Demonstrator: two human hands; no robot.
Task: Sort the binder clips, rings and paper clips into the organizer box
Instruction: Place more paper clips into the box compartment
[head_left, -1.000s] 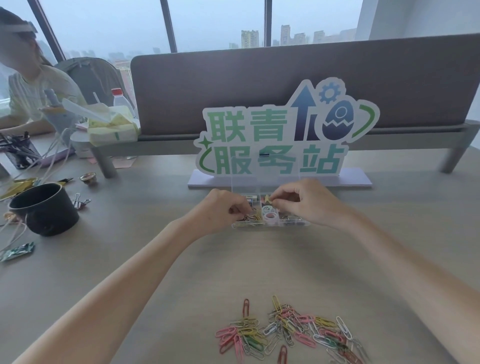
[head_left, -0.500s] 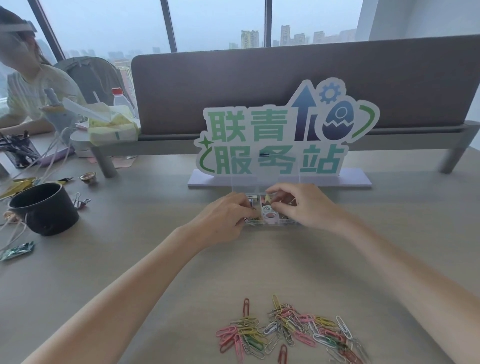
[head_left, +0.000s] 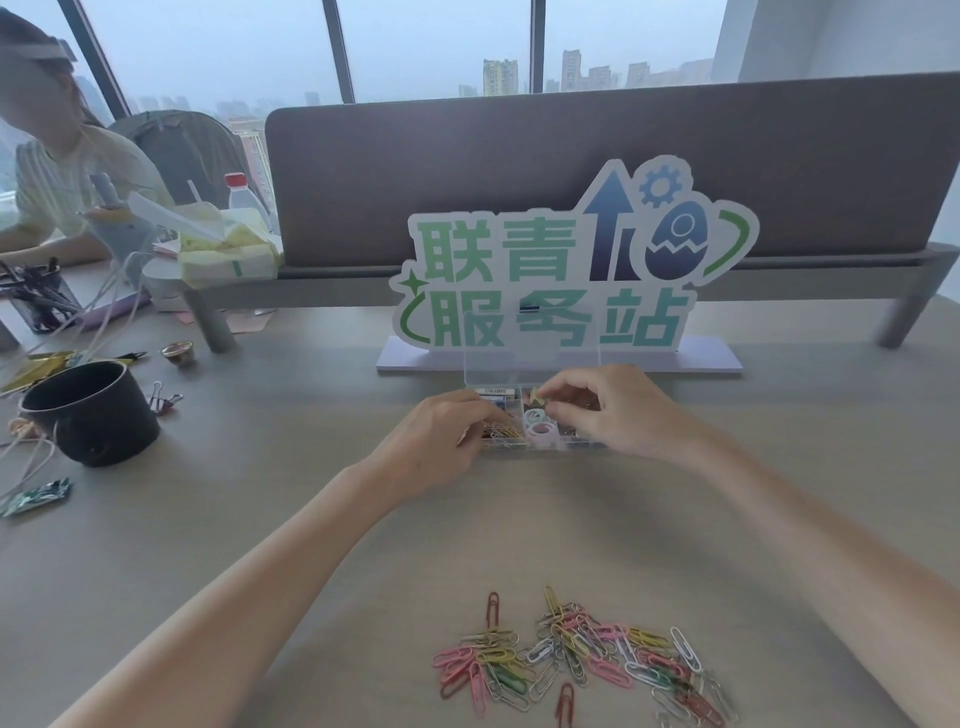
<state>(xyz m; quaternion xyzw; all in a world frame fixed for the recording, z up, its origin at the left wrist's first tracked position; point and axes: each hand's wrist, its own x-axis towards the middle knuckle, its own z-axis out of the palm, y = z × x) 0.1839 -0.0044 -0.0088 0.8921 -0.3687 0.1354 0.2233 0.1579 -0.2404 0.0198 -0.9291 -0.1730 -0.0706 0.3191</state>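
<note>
Reaching into the clear organizer box (head_left: 519, 370) mid-table, the left hand (head_left: 441, 441) is curling over it, grip unclear, while the right hand (head_left: 618, 410) is pinching a small clip; loose paper clips (head_left: 571, 660) are lying nearer.

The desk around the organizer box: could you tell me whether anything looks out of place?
Yes. A binder clip lies stray beside the black cup, far left of the organizer box, and the paper clips sit in a loose unsorted heap.

Organizer box (head_left: 524, 413) mid-table (head_left: 291, 519), in front of sign (head_left: 571, 270); paper clips (head_left: 582, 660) nearest the camera; cup (head_left: 93, 413) far left, binder clip (head_left: 165, 397) beside it.
</note>
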